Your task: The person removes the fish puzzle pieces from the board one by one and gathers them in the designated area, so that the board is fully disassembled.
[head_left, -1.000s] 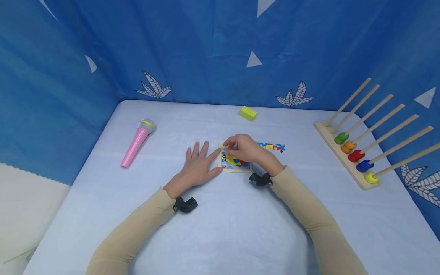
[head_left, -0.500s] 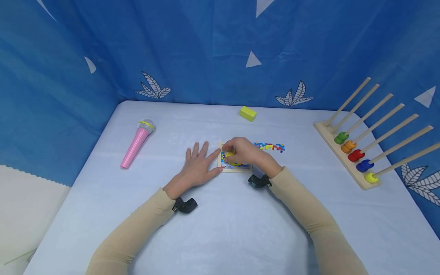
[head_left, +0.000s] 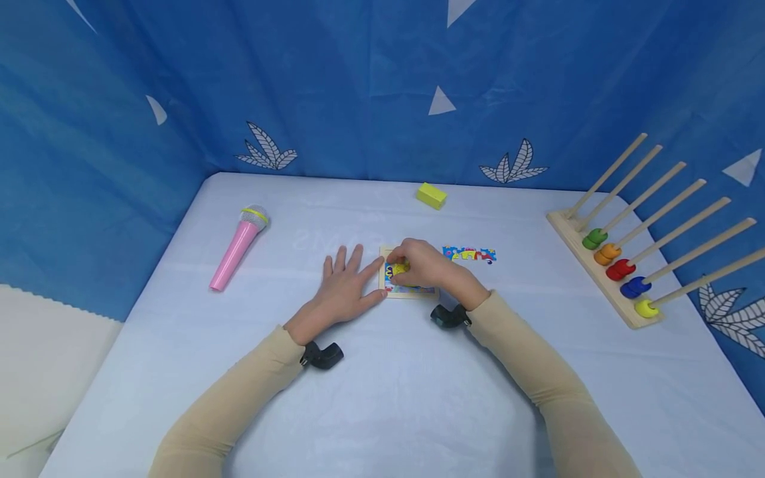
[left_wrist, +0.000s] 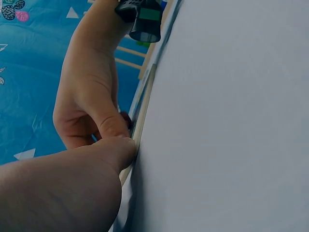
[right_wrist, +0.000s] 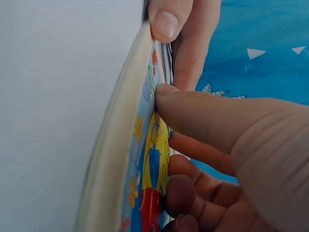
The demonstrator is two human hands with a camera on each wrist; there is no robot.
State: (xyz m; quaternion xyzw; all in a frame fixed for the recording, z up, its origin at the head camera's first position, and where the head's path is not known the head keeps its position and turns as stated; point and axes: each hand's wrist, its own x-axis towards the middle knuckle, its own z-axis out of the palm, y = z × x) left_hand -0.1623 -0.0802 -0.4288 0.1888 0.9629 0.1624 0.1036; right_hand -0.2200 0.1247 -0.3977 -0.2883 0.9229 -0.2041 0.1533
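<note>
A small jigsaw puzzle with a colourful picture lies in a pale wooden frame at mid-table. The left hand lies flat with spread fingers; its index fingertip and thumb touch the frame's left side. Above the picture, the right hand bends over with curled fingers. Its thumb and index finger pinch at a yellow-and-blue puzzle piece, whose outline is mostly hidden. In the right wrist view, the right thumb touches the picture. A strip of puzzle pieces lies right of the frame.
A pink toy microphone lies on the left of the white-covered table. At the back sits a yellow block. A wooden peg rack with coloured beads stands at the right. Blue curtain hangs behind.
The right hand has shifted slightly down and left over the puzzle, its thumb moving lower, and more of the strip of pieces shows. The left hand stays in place.
</note>
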